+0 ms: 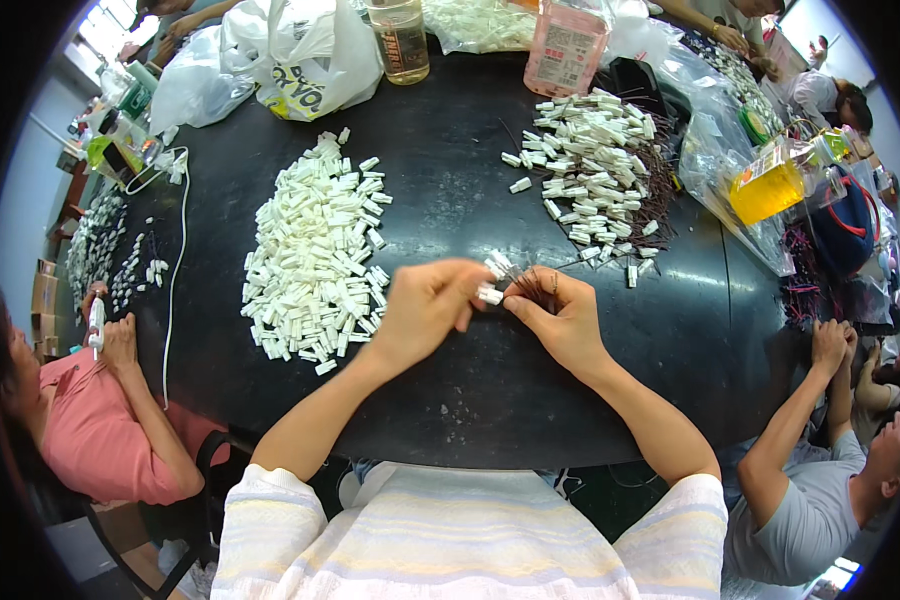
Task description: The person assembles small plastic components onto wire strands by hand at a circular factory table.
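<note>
My right hand (560, 315) pinches a small bunch of thin dark wires (536, 290). White plastic connectors (500, 264) sit at the wires' ends, pointing toward my other hand. My left hand (432, 305), slightly blurred, is closed with its fingertips at a white connector (489, 295) beside the bunch. To the left lies a large heap of loose white connectors (315, 250). Farther off on the right is a second heap, of white connectors with dark wires (595, 165) attached.
The black table (450, 400) holds white plastic bags (315, 60), a cup (398, 45), a pink container (567, 50) and a bottle of yellow liquid (767, 190). A white cable (178, 270) runs down the left side. Co-workers sit left (110, 425) and right (800, 510), others beyond.
</note>
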{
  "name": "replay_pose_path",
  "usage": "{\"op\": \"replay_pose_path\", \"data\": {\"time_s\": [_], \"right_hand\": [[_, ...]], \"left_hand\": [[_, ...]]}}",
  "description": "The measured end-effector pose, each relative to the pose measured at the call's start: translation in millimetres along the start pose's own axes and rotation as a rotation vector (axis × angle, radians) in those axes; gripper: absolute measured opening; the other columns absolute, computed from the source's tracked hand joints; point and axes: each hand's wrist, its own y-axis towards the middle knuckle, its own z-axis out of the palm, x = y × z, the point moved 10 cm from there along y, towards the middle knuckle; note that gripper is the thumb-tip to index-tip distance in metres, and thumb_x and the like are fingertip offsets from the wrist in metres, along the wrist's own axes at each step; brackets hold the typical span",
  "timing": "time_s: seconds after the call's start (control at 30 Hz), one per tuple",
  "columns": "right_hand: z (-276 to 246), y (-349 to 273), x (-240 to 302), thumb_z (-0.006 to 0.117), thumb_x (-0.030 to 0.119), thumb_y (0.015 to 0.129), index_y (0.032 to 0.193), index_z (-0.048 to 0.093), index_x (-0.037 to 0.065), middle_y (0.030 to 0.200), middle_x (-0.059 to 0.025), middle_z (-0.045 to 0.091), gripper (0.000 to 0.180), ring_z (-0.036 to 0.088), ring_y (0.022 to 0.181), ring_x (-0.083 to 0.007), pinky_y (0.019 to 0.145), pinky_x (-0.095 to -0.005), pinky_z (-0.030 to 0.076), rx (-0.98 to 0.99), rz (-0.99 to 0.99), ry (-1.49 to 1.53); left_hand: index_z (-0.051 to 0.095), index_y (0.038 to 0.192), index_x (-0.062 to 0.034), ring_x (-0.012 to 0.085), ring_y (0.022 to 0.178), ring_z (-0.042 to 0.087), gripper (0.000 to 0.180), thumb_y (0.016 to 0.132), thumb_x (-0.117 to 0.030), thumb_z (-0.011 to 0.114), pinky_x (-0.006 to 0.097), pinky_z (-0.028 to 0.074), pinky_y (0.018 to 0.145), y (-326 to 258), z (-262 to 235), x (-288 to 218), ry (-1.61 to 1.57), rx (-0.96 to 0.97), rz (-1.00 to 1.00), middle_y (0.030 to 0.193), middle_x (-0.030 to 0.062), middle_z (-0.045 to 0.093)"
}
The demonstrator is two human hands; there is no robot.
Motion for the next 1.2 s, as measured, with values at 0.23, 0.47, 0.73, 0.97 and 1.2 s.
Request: {"op": "replay_pose_path", "data": {"time_s": [0.23,0.47,0.73,0.97,1.2], "right_hand": [[-5.6,0.0,-3.6,0.049,0.009,0.088,0.088,0.057,-0.003,0.076,-0.0036,0.057,0.014,0.036,0.054,-0.0024,0.048,-0.0173,0.028,0.018,0.127,0.117],[-2.2,1.5,-7.5,0.051,0.011,0.088,0.086,0.06,0.0,0.071,-0.0001,0.058,0.014,0.041,0.057,-0.0029,0.051,-0.0177,0.032,0.045,0.171,0.157],[2.4,0.4,1.4,0.053,0.006,0.085,0.084,0.057,-0.001,0.064,-0.0031,0.059,0.008,0.053,0.059,-0.004,0.052,-0.0178,0.036,0.087,0.177,0.106],[7.1,1.1,4.6,0.055,0.005,0.083,0.082,0.056,-0.001,0.063,-0.003,0.059,0.006,0.052,0.057,-0.0039,0.051,-0.0177,0.036,0.113,0.099,0.049],[5.7,1.1,1.8,0.055,0.004,0.083,0.082,0.056,-0.001,0.062,-0.0031,0.06,0.005,0.052,0.057,-0.0032,0.049,-0.0178,0.035,0.09,0.102,-0.003]], "left_hand": [[0.064,0.084,-0.0024,0.0289,0.096,0.047,0.02,0.067,0.006,0.06,0.036,0.044,0.078,1.1,-67.7,-57.1,1.223,-0.24,0.461,0.112,0.0112,0.055],[0.06,0.084,-0.0011,0.0212,0.084,0.053,0.013,0.071,0.002,0.062,0.029,0.043,0.068,1.3,-60.9,-56.7,0.739,-0.201,0.469,0.093,0.0097,0.058],[0.063,0.086,-0.0024,0.011,0.064,0.049,0.012,0.074,-0.002,0.064,0.022,0.037,0.054,-1.1,-20.8,-43.4,0.333,-0.101,0.321,0.078,0.0049,0.057],[0.063,0.086,-0.0028,0.0125,0.066,0.05,0.015,0.072,-0.001,0.066,0.023,0.037,0.054,-5.3,-18.1,-50.1,0.409,-0.107,0.357,0.076,0.0047,0.056],[0.063,0.085,-0.002,0.0148,0.073,0.052,0.017,0.069,0.002,0.065,0.025,0.04,0.059,-10.5,-12.2,-60.0,0.477,-0.091,0.482,0.077,0.0049,0.057]]}}
